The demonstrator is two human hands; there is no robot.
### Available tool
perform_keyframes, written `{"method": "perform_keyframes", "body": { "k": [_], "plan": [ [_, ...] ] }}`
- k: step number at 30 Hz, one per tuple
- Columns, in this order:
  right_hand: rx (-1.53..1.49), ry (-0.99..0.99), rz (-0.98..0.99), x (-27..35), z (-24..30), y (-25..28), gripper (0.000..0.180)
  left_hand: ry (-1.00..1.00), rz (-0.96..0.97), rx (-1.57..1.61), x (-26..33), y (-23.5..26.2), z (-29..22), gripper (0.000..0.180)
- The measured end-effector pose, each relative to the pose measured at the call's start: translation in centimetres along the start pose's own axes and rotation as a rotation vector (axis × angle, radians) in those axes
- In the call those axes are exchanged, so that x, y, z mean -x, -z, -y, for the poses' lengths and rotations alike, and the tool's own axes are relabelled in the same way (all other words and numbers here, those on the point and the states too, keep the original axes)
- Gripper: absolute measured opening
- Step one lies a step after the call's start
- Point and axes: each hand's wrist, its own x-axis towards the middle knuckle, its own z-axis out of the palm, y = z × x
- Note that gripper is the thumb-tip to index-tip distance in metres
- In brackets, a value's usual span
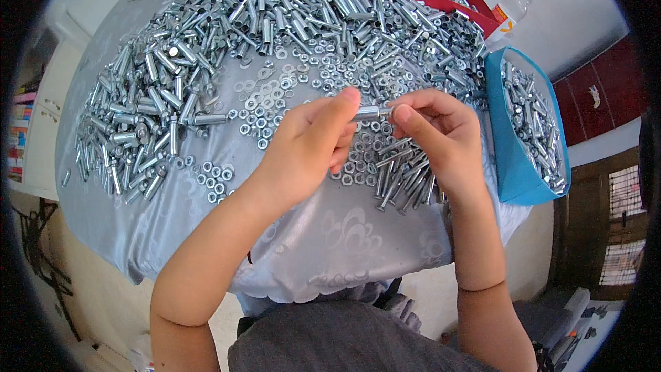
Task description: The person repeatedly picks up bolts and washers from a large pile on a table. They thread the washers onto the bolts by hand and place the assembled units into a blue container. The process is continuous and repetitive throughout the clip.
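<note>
Over the middle of the table, a shiny metal sleeve anchor (367,114) lies roughly level between my two hands. My left hand (308,143) is closed round its left end, thumb on top. With thumb and fingertips, my right hand (443,139) pinches the narrower right end, and the fingers partly hide what sits there. Below my right hand lies a bunch of long bolts (406,176). Loose hex nuts (260,111) and flat washers (275,85) spread out behind and between the hands. A small group of nuts (217,178) lies to the left of my left forearm.
A large heap of metal sleeves and anchors (275,10) covers the table's far side and left (141,114). At the far right stand a red box (475,17) and a blue box (527,172), both holding metal parts. A clear bottle (511,8) is behind them. A pale patterned cloth (337,238) covers the table.
</note>
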Motion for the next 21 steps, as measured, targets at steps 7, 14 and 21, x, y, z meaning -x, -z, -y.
{"method": "perform_keyframes", "body": {
  "k": [7,14,21],
  "plan": [
    [-0.035,0.017,-0.043,0.0,0.1,-0.2,0.011,0.011,0.002,0.007,0.2,-0.1,-0.2,0.041],
    [0.385,0.332,-0.021,0.3,-0.7,-0.4,0.015,-0.012,-0.031,-0.122,0.2,-0.4,0.2,0.041],
    [0.146,0.221,-0.091,0.3,0.0,-0.9,0.012,0.037,-0.044,0.069,0.2,-0.3,-0.3,0.041]
  ]
}}
